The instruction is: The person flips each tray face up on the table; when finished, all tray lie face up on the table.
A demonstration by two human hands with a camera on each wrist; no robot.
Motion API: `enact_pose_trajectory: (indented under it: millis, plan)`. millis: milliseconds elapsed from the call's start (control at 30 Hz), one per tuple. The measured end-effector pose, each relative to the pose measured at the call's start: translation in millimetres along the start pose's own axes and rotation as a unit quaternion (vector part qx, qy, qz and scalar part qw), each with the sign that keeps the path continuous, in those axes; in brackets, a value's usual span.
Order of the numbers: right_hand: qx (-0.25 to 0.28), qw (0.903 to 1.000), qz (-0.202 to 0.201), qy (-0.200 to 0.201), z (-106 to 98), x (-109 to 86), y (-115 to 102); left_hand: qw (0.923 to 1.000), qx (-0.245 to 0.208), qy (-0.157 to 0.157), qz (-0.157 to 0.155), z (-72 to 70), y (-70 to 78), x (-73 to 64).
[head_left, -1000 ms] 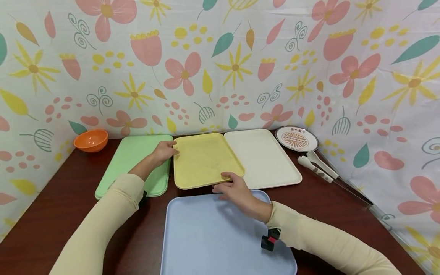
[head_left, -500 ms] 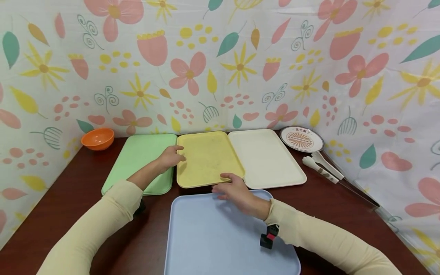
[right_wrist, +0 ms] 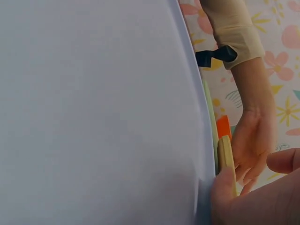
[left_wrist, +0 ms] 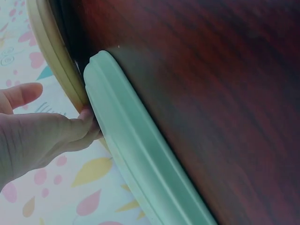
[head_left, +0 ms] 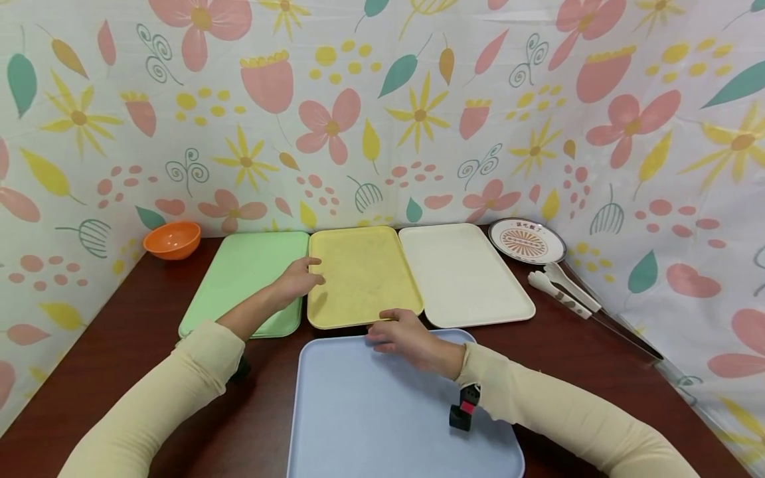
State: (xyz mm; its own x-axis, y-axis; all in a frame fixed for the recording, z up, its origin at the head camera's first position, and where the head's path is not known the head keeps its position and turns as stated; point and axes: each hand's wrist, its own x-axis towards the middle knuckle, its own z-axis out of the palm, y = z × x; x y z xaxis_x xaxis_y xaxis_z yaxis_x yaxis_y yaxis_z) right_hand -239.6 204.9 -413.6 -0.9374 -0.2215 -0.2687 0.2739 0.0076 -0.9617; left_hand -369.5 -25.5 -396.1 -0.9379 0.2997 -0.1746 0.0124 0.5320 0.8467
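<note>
The yellow tray [head_left: 364,272] lies between the green tray [head_left: 254,265] and the white tray [head_left: 466,272]. My left hand [head_left: 295,282] is at its left side, thumb held apart; in the left wrist view the fingers [left_wrist: 84,124] reach down against the yellow rim [left_wrist: 56,51], beside the green tray's edge [left_wrist: 136,136]. Along the near rim is my right hand [head_left: 412,342], its fingers loosely spread, above the far edge of a blue tray [head_left: 394,418]. One right-hand digit [right_wrist: 222,187] touches the yellow rim in the right wrist view.
An orange bowl [head_left: 172,240] stands at the back left. At the back right are a white patterned plate [head_left: 527,240] and white-handled metal tongs [head_left: 568,292]. Floral cloth [head_left: 382,113] hangs behind the dark wooden table [head_left: 239,425].
The yellow tray has turned slightly, its near right corner coming closer to me and lining up with the white tray. Both hands stay by it; the head view has shifted a little left.
</note>
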Motion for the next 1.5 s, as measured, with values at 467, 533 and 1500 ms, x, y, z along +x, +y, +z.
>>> enact_pose_trajectory:
  millis: [467,533,1500]
  plan:
    - [-0.017,0.9961,0.051,-0.07,-7.7,11.9,-5.0,0.9995,-0.027,-0.012,0.007,4.0,-3.5,-9.4]
    - [-0.016,0.9953,0.054,-0.079,-9.7,12.8,-4.7,0.9995,-0.027,-0.013,0.008,5.0,-3.5,-10.3]
    - [-0.236,0.9653,-0.106,0.04,-8.6,50.9,-29.9,0.9869,-0.14,0.074,-0.028,-33.4,2.8,-108.6]
